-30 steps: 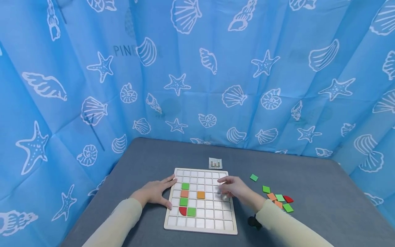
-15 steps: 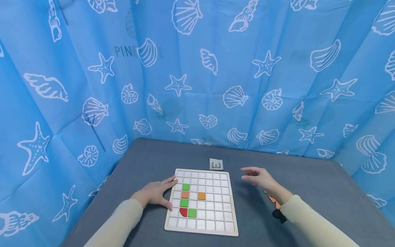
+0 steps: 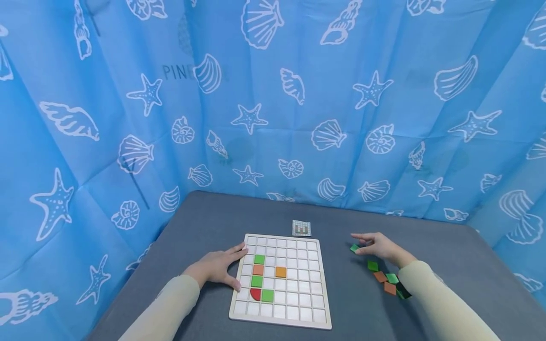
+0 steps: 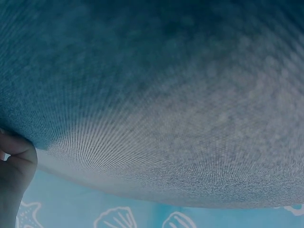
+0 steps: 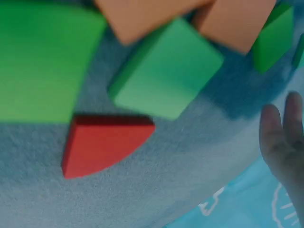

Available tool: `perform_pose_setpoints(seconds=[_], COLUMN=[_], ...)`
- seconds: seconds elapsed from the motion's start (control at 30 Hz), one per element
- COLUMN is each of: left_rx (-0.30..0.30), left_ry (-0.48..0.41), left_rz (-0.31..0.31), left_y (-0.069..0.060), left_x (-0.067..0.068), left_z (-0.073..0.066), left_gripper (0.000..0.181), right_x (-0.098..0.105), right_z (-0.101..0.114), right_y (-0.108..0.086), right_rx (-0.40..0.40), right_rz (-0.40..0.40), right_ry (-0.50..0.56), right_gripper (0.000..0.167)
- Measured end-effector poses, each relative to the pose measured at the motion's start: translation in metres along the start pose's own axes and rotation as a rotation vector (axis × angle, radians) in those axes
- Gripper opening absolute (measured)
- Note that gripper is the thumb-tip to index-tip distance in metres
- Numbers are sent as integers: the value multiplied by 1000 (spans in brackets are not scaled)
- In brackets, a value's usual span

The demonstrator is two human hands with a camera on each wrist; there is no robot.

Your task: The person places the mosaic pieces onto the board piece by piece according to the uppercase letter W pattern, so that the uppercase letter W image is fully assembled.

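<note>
My left hand [image 3: 215,269] rests at the left edge of a white gridded board [image 3: 298,303], fingers spread and thumb against the rim. On the board lie green, orange and red flat tiles, among them an orange square tile [image 3: 280,272] and a red quarter-round tile [image 3: 255,294]. To the right of the board, my right hand [image 3: 381,249] reaches with fingers and thumb apart over a single green square tile [image 3: 354,248]. Whether the thumb touches it is unclear. In the right wrist view the fingertips [image 5: 271,118] look extended.
Below the right hand is a loose group of tiles, with a green tile [image 3: 372,265], an orange tile [image 3: 390,288] and, in the right wrist view, a red quarter-round piece [image 5: 104,147]. A small patterned card [image 3: 301,228] lies behind the board. A blue shell-print curtain [image 3: 273,118] backs the grey table [image 3: 239,208].
My right hand has left the board's right side and moved right to the lone green tile. The left hand has stayed on the board's edge; the tiles on the board look unchanged.
</note>
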State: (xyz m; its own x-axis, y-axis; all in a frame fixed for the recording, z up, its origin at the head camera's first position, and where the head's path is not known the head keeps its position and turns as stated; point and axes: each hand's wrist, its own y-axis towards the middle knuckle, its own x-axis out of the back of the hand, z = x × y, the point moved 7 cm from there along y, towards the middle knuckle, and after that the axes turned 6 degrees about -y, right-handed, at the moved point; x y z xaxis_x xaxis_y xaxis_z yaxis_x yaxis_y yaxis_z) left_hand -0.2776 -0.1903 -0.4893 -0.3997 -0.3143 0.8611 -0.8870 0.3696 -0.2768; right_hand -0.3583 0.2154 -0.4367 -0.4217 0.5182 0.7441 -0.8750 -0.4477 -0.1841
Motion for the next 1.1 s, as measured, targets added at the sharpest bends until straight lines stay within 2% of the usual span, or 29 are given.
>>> perform_pose_setpoints(seconds=[0.1, 0.27, 0.53, 0.7, 0.97, 1.1], left_rx=[0, -1, -12, -8, -1, 1], left_ry=[0, -1, -8, -20, -17, -16], left_rz=[4, 12, 6, 3, -4, -3], left_y=[0, 1, 2, 1, 0, -1], left_x=[0, -2, -2, 0, 2, 1], left_z=[0, 1, 1, 1, 0, -1], left_gripper=[102, 103, 105, 104, 105, 104], right_x=[1, 2, -1, -2, -4, -4], right_z=[-8, -25, -36, -36, -33, -34], right_y=[7, 15, 25, 28, 30, 30], right_rx=[-48, -136, -249, -275, -253, -270], right_rz=[17, 51, 118, 114, 61, 50], right_ry=[-20, 8, 79, 65, 52, 66], right_gripper=[57, 53, 44, 42, 36, 33])
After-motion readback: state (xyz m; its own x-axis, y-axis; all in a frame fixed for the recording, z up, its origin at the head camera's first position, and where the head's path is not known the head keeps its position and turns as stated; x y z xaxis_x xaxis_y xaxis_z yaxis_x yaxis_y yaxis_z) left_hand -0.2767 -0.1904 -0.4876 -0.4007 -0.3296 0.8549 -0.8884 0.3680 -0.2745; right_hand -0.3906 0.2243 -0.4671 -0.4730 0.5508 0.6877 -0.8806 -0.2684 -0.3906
